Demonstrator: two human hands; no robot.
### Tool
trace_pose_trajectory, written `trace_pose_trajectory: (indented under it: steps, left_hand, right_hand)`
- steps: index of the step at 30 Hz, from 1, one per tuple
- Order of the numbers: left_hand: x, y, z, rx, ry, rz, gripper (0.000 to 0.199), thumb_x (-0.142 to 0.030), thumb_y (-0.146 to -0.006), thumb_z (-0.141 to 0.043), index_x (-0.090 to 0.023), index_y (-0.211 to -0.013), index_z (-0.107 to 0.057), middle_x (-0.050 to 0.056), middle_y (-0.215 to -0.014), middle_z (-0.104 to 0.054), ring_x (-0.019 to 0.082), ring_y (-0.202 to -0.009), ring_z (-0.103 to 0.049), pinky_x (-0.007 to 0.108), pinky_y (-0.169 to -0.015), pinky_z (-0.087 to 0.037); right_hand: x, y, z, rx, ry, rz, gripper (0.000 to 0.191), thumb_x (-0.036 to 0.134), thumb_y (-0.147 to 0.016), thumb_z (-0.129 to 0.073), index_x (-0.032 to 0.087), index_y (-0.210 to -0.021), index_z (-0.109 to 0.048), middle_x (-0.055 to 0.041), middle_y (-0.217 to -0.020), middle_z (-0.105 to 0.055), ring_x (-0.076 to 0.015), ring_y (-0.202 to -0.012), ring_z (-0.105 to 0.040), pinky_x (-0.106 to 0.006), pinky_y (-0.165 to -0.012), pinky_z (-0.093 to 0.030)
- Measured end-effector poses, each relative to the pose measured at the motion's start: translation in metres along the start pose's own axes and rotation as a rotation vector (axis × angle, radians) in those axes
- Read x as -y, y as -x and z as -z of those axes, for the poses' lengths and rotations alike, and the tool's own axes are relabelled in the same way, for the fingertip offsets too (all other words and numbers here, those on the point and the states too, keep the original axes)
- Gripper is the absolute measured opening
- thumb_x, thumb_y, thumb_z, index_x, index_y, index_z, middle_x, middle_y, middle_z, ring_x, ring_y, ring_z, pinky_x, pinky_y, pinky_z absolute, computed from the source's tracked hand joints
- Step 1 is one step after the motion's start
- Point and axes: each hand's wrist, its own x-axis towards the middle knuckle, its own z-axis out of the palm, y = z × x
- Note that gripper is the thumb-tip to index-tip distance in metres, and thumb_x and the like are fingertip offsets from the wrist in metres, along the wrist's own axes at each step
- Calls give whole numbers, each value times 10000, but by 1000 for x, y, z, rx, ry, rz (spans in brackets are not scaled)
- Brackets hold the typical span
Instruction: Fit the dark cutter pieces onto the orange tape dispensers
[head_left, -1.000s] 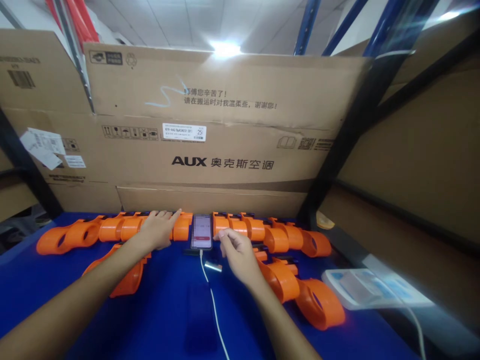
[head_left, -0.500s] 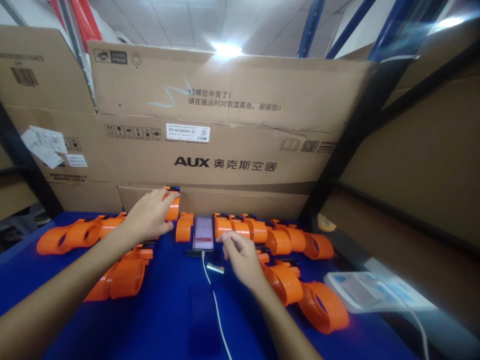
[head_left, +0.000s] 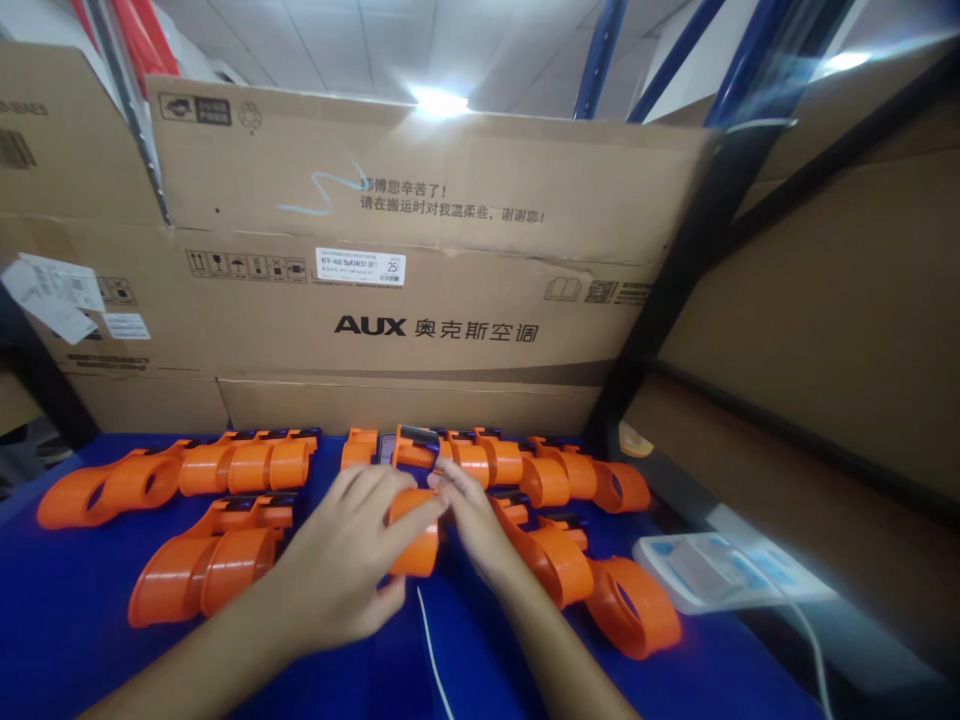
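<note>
Orange ring (head_left: 421, 552), gripped in left hand (head_left: 345, 555)

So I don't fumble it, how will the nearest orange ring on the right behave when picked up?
The orange ring is probably light for its size, being thin-walled and hollow. Its glossy surface suggests fairly stiff, slightly slippery plastic. Its rounded side might let it rock if nudged.
</note>
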Motion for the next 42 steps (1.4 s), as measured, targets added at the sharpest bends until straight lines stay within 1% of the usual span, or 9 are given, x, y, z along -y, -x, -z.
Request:
trace_pose_trajectory:
  steps: [5, 8, 12, 15, 18, 22, 26, 35, 42]
  left_hand:
    - [4, 5, -26, 1, 147, -8, 810, -406, -842, -764, -312, -1571, -423, 167, -1422, -549, 411, -1258, -511, 643, -1058, -382]
    - [16, 4, -42, -151, 425, 141, 782, -620, -869, -681, -342, -1559, -440, 144, -1496, -478, 395, -1348, -465, 622, -1137, -341]
    - [27, -6, -80, -487, 859, 609, 539, -499, -996, -544, -312, -1500, -503, 118, -1499, -499, 321, -1358, -516, 511, -1132, -414]
    - [30, -13, -109, -515, 1192, 734, 545, -481, -962, -612, -274, -1462, -547, 110, -1469, -588, 315, -1366, -543, 476, -1156, -404]
    - [31, -13, -123, -568, 1353, 801, 521, -476, -917, -673, -248, -1380, -609, 98, -1416, -654, 307, -1356, -571, 437, -1153, -413]
    - [30, -7, -121, -610, 1370, 860, 474, -457, -873, -738, -219, -1275, -659, 95, -1221, -756, 287, -1175, -690, 391, -1021, -520]
    - [29, -1, -113, -597, 1355, 869, 430, -443, -858, -764, -188, -1198, -701, 107, -1185, -776, 279, -1103, -722, 362, -951, -553]
    - [30, 0, -112, -620, 1309, 928, 486, -447, -800, -808, -163, -1187, -731, 113, -1077, -810, 289, -1010, -756, 368, -884, -586]
    - [30, -1, -111, -633, 1344, 956, 472, -414, -777, -836, -168, -1168, -740, 117, -1079, -811, 304, -1031, -752, 384, -898, -580]
  right_hand:
    - [3, 0, 1, -8, -12, -1, 178, 376, -857, -660, 204, -835, -622, 44, -680, -550, -124, -600, -463, -237, -595, -390]
    - [6, 0, 0, 7, 4, 10, 198, 376, -864, -647, 199, -785, -601, 34, -704, -565, -134, -644, -488, -247, -642, -411]
    - [6, -1, -2, 25, 27, 15, 225, 410, -885, -630, 198, -813, -610, 27, -717, -573, -139, -632, -493, -254, -619, -410]
    - [2, -2, -2, 29, 61, 26, 226, 417, -895, -622, 199, -837, -619, 29, -693, -556, -138, -610, -478, -252, -595, -397]
    - [-6, -2, -1, 58, 203, 56, 208, 389, -931, -559, 199, -864, -613, 43, -646, -511, -133, -570, -452, -247, -561, -368]
    - [-14, 1, -1, 114, 383, 84, 150, 251, -915, -493, 202, -785, -549, 62, -615, -441, -116, -546, -402, -236, -530, -304]
    - [-14, 4, -5, 137, 419, 89, 122, 165, -851, -494, 200, -734, -507, 59, -648, -459, -114, -593, -409, -236, -560, -309]
    - [-8, 6, -10, 108, 447, 156, 153, 214, -894, -510, 180, -879, -659, 8, -799, -663, -178, -755, -590, -259, -718, -469]
    - [-4, 7, -11, 90, 430, 141, 172, 225, -896, -526, 195, -913, -694, -7, -806, -687, -206, -771, -608, -280, -731, -484]
